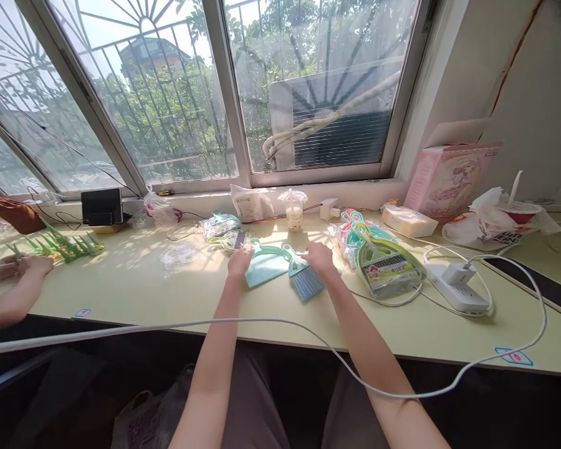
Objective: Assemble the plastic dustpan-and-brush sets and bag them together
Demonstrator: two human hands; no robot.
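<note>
My left hand (240, 261) is closed at the left edge of a pale turquoise dustpan (267, 269), which lies on the table. My right hand (320, 257) is closed beside the handle of a small hand brush (307, 284) with grey-blue bristles. The brush rests just right of the dustpan, bristles toward me. Both hands' fingertips are partly hidden. To the right lie several wrapped dustpan-and-brush sets (388, 265), green, teal and pink. More wrapped sets (224, 231) sit behind my left hand.
A drink cup (294, 215) stands behind the dustpan. A power strip (455, 290), phone (537, 280) and pink box (453, 178) are at right. A white cable (280, 320) crosses before my arms. At left, another person's hands (32, 265) touch green plastic stems (70, 246).
</note>
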